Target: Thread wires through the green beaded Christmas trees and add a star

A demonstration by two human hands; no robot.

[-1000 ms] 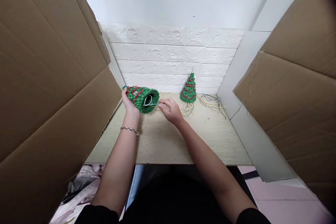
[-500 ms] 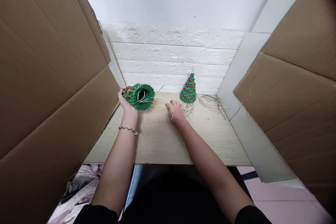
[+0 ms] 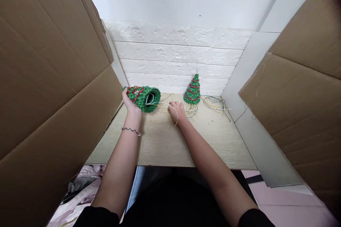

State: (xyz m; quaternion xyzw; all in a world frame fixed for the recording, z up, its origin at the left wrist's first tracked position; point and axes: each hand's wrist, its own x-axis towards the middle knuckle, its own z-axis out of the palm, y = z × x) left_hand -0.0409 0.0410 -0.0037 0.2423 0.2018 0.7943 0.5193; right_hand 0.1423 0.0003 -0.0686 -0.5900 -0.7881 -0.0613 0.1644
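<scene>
My left hand is wrapped round a green ornamental Christmas tree trimmed with red garland. The tree lies on its side in the air, its hollow base turned to the right. Thin white, yellow and green wires trail from that opening toward my right hand. There the fingers are curled together on the wires, and a white strand loops over the back of the hand. The fingertips themselves are partly hidden. Just beyond, a second small Christmas tree stands upright, with loose wire ends at its foot.
A loose coil of wires lies at the right rear of the wooden tabletop. White brick-pattern panelling closes off the back. Cardboard sheets stand at the left, with more cardboard at the right.
The held tree has turned a little, so its opening faces more to the right and shows less of its inside. My right hand stays almost in place, fingers curled slightly more.
</scene>
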